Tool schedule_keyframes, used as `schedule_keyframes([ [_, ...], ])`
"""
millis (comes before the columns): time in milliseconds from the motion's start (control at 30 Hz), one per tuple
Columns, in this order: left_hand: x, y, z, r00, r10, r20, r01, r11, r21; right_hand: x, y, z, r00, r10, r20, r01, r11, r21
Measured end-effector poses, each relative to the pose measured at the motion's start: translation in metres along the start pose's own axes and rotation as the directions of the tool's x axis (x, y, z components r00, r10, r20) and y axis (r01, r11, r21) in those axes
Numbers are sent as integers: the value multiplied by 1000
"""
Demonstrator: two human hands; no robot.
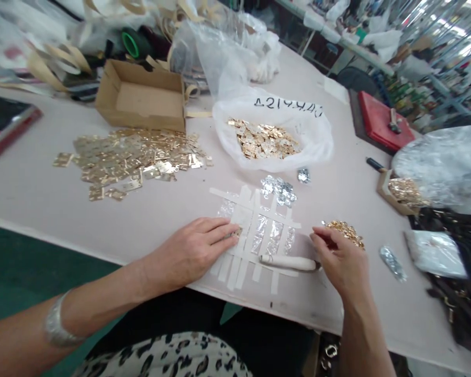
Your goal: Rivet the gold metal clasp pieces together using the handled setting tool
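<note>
With the tape grid (244, 212) as the dial's centre and twelve lying away from the person, the left hand (196, 247) lay at nine. Its fingers were stretched out and close together, the tips at a small plate (238, 231) on the grid's left part; the thumb was hidden, so I cannot tell whether they pinched the plate or only pressed it.

The right hand (343, 259) was just past three, its thumb and forefinger tips drawn near each other beside some gold bits (345, 230). I cannot tell whether it held anything. A white stick (286, 263) lay across the grid's lower edge at four, one end close by that hand; contact was unclear.

Silver discs (278, 189) were scattered at one o'clock. At twelve, beyond them, an open bag (322, 144) held gold plates (265, 140). At ten lay a loose pile (129, 154) of similar plates, touching a cardboard box (143, 118) towards eleven.
</note>
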State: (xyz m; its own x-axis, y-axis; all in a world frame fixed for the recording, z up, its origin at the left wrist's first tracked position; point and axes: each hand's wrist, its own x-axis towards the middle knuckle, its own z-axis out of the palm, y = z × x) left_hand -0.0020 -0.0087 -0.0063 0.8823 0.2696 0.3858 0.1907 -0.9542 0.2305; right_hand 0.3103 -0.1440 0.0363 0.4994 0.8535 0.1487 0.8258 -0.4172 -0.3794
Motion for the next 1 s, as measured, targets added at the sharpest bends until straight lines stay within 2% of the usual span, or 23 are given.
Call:
schedule_keyframes([
  [100,1,0,-1,1000,5,-10,-6,1000,-12,23,-6,11,999,-37,30,36,998,47],
  [233,3,-1,-4,1000,-12,8,12,1000,-19,50,-33,28,982,-173,81,168,983,70],
  [367,3,-1,-6,999,-16,34,17,999,-35,67,-56,40,934,-336,117,333,942,47],
  [467,1,-1,-4,999,-23,34,25,998,-50,76,-69,49,899,-411,148,416,909,0],
  [567,-1,-1,-2,999,-30,29,31,997,-70,81,-80,55,894,-406,190,422,906,-47],
  [733,0,-2,0,999,-35,-8,34,994,-102,93,-91,56,913,-291,287,324,943,-74],
  [1000,1,-2,-1,999,-45,-20,42,992,-117,116,-102,49,852,-225,472,316,941,-122],
])
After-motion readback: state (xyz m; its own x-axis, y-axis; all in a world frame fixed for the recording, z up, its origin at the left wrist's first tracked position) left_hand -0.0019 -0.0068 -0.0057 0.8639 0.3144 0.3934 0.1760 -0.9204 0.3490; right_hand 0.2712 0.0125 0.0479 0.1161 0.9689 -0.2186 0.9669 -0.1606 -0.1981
